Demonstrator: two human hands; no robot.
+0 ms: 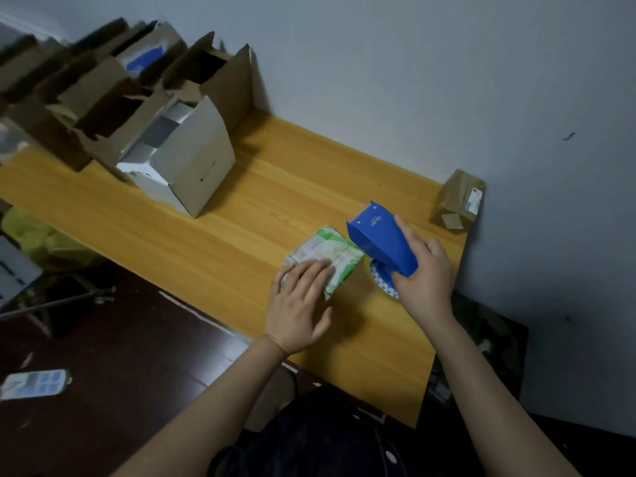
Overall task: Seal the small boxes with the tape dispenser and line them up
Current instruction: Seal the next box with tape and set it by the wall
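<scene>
Pale grey wall (pixel 413 63) behind, long wooden table (pixel 206 235) running along it, dark floor (pixel 120 339) below. Far left on the table, a crowd of open cardboard boxes (pixel 103 91), flaps up, blurred at the edges. Just in front of that crowd, a grey-white box (pixel 192 166), tilted, flaps open. Off in the far right corner, tight against the wall, a taped brown box (pixel 459 201) with a label on its side, well apart from the rest.

Down near the front edge now: small green-and-white box (pixel 330 249) flat on the table. Left hand (pixel 303 304) on top of it, fingers straight and spread, pressing down, curled round nothing. Right hand (pixel 426 273) just beside, wrapped round the blue tape dispenser (pixel 382 242), one finger stretched along its top, dispenser nose close against the box's right edge. Tape roll (pixel 382 280) peeking out underneath, low to the tabletop. On the floor at left, a small pale device (pixel 34 383), too blurred to name.
</scene>
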